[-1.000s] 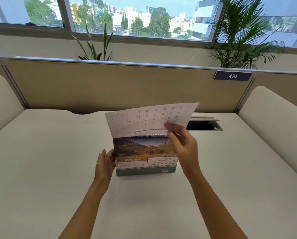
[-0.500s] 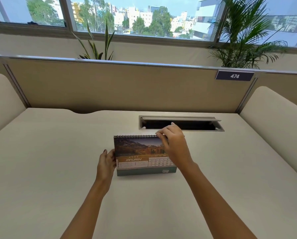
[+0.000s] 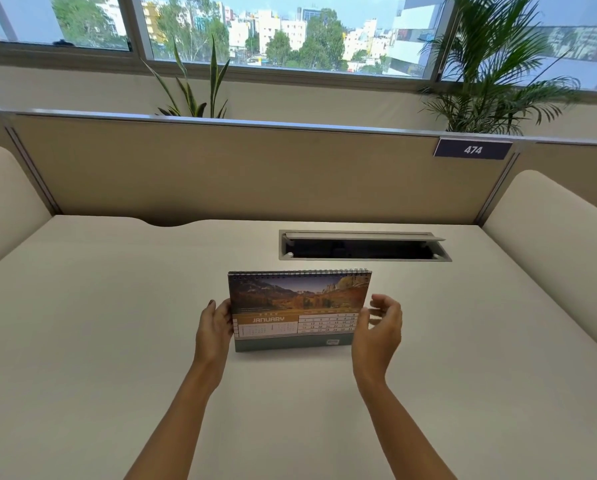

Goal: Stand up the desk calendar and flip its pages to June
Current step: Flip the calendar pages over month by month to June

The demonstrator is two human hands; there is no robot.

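calendar (image 3: 299, 311): upright on counter (image 3: 117, 323), we see JANUARY pg
L hand (image 3: 214, 327): we grip its left edge
R hand (image 3: 376, 332): fingers spread, beside right edge; contact unclear

Brightness: bright, even daylight over my whole view.
Source: the windows (image 3: 290, 32) ahead of me, above the partition (image 3: 255, 168).
Shadows: soft and faint; a dim band on the surface (image 3: 82, 341) at the partition's foot, a thin one under the calendar (image 3: 299, 310).
Glare: sky and far buildings look pale but not blown out.
Blur: my right hand (image 3: 376, 332) is smeared at the fingers; my left hand (image 3: 214, 327) is sharp.
Distortion: wide-angle bend, so the partition's top rail bows and the side edges splay outward.
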